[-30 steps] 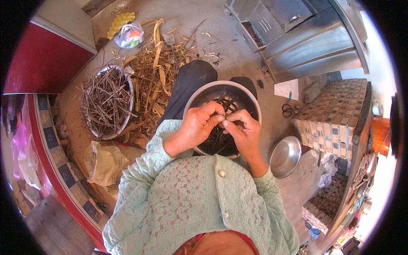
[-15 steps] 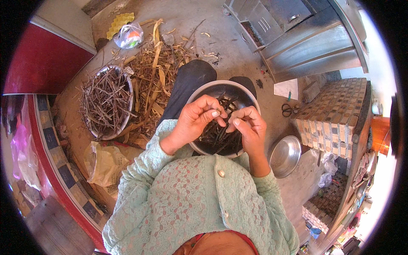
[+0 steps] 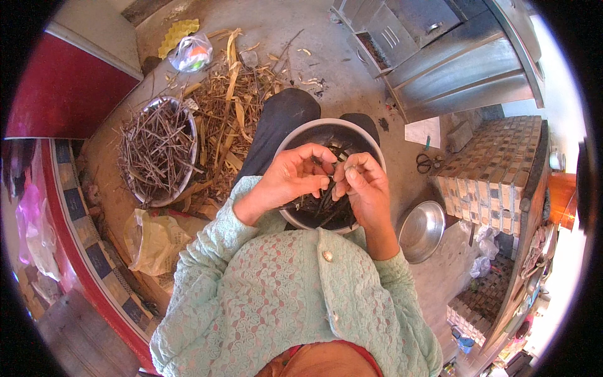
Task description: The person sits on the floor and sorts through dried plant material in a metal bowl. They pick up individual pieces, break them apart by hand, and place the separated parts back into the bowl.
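A round metal bowl (image 3: pixel 331 122) rests on my lap between my knees. Thin, dark, dried pods (image 3: pixel 326 207) lie in it, partly covered by my hands. Over the bowl my left hand (image 3: pixel 295 178) has its fingers curled and the thumb drawn in toward them. Close against it, my right hand (image 3: pixel 363 188) pinches with thumb and forefinger. Whatever sits between the fingertips of either hand is too small and too hidden to name.
To the left stands a basin (image 3: pixel 193 135) heaped with dry sticks, beside scattered stalks and husks (image 3: pixel 235 107). An empty metal basin (image 3: pixel 422 231) lies at my right, near scissors (image 3: pixel 428 164) and a brick-patterned block (image 3: pixel 490 176). A metal cabinet (image 3: pixel 452 63) stands far right.
My hands have come together over the bowl. The left fingers have turned inward, and the small piece at the left fingertips no longer shows. The right fingertips have risen slightly in a tighter pinch.
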`<state>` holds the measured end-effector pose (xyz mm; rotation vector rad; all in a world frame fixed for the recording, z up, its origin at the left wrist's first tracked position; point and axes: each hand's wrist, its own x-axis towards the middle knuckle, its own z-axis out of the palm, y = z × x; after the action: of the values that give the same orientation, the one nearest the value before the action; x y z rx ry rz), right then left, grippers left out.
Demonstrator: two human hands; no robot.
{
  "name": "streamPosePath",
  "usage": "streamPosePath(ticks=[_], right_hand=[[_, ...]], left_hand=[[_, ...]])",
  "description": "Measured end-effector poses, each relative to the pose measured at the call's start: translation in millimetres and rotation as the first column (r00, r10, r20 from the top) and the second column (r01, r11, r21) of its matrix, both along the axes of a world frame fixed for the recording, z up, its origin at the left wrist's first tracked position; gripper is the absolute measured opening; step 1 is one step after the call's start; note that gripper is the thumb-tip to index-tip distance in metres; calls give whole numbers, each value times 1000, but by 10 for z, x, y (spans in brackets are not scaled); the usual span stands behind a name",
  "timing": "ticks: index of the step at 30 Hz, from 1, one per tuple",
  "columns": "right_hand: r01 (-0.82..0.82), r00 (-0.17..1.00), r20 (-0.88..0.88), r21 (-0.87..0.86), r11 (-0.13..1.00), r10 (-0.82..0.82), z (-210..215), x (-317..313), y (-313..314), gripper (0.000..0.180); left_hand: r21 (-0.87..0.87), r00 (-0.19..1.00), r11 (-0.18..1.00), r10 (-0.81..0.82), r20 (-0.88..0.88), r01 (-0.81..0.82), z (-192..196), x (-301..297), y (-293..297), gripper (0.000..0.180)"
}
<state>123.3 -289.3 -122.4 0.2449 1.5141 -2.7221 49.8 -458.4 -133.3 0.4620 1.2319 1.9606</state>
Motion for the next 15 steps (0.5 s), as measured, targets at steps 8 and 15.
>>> streamPosePath(ticks=[8, 15], right_hand=[[24, 1000, -7, -127, 992, -25, -25, -13, 40, 11], [27, 999, -42, -124, 992, -32, 49, -28, 80, 14]], left_hand=[[116, 999, 992, 41, 2, -41, -106, -18, 29, 20], [98, 999, 994, 49, 1, -49, -92, -19, 6, 24]])
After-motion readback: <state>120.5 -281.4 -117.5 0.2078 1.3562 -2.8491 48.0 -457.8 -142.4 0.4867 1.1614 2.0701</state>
